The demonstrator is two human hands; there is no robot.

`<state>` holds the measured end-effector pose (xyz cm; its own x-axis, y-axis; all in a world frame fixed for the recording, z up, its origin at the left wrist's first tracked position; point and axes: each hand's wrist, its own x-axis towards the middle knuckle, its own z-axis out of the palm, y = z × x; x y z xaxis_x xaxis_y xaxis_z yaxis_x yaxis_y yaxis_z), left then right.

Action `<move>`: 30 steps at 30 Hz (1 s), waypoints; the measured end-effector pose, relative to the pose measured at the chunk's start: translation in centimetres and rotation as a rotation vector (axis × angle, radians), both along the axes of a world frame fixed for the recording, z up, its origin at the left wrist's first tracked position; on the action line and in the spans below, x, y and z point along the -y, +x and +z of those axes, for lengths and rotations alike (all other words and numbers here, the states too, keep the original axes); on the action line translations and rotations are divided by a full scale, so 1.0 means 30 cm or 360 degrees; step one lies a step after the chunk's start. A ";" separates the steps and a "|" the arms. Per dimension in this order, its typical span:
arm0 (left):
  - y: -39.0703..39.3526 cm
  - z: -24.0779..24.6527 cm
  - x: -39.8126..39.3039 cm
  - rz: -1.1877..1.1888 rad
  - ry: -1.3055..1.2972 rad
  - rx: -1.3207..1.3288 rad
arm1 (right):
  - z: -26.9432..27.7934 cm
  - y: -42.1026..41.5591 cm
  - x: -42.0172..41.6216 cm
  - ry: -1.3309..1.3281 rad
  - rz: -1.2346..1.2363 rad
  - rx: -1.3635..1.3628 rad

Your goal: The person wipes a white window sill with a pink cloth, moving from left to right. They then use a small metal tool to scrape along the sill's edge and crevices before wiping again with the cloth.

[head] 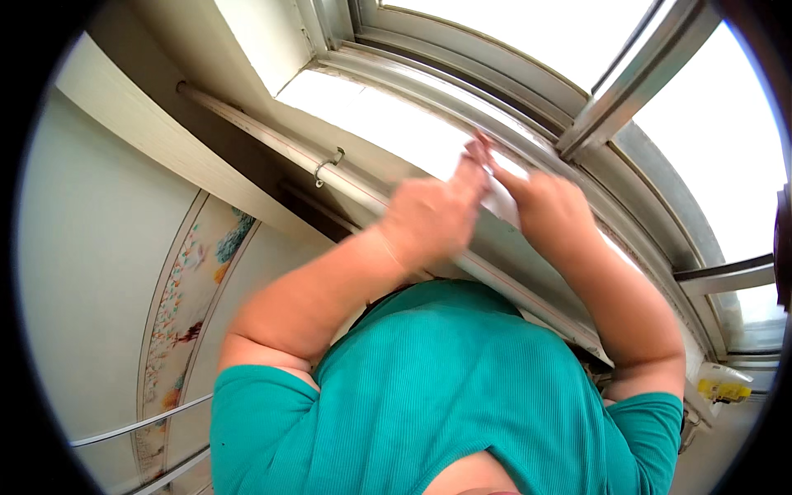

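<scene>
My left hand (pixel 433 213) and my right hand (pixel 554 201) are raised before the window, their fingertips meeting above a white windowsill (pixel 383 117). Both are blurred. A thin white piece (pixel 504 204), paper or cloth, hangs between them against my right hand's fingers. Whether my left fingers also grip it cannot be made out. Below my hands a white plastic pipe with a red line (pixel 278 145) runs slantwise along the wall, held by a metal clip (pixel 323 170).
A sliding window's metal frame (pixel 575 139) crosses the upper right. At the left are a pale ledge (pixel 154 130) and a wall with a patterned tile border (pixel 179 297). Metal rails (pixel 148 421) stand lower left. A clear and yellow plastic item (pixel 724 383) lies far right.
</scene>
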<state>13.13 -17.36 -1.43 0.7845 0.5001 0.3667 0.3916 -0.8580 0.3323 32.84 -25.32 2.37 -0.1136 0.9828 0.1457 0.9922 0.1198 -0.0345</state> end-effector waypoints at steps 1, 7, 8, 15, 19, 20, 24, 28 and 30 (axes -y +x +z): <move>0.011 -0.010 0.056 -0.0051 0.0012 0.0103 | 0.009 0.015 0.075 -0.0018 -0.0041 0.0009; -0.091 0.002 0.026 0.0183 0.0088 -0.0065 | -0.024 -0.074 -0.005 0.0080 0.0044 -0.0041; -0.114 0.008 -0.011 0.0267 0.0069 -0.0077 | -0.032 -0.115 -0.084 0.0104 0.0070 -0.0071; -0.124 -0.002 0.012 0.0157 0.0008 -0.0041 | -0.026 -0.076 -0.036 0.0013 0.0126 -0.0011; -0.110 -0.042 0.053 0.0155 0.0019 0.0126 | -0.014 -0.072 0.037 -0.0073 0.0034 -0.0010; -0.128 -0.040 0.042 0.0192 -0.0011 0.0073 | -0.017 -0.105 -0.014 -0.0050 0.0064 -0.0024; -0.239 -0.023 -0.092 0.0531 -0.0028 0.0019 | -0.039 -0.246 -0.259 0.0061 0.0207 -0.0067; -0.247 -0.040 -0.112 0.0392 0.0038 0.0092 | -0.046 -0.224 -0.238 0.0086 0.0219 -0.0100; -0.229 -0.048 -0.031 0.0212 -0.0074 0.0074 | -0.007 -0.177 -0.117 -0.0064 0.0101 0.0027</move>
<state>6.26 -16.41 -2.87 0.6927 0.6160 0.3751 0.4843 -0.7827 0.3911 27.52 -21.82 2.15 -0.1782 0.9785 0.1035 0.9831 0.1816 -0.0236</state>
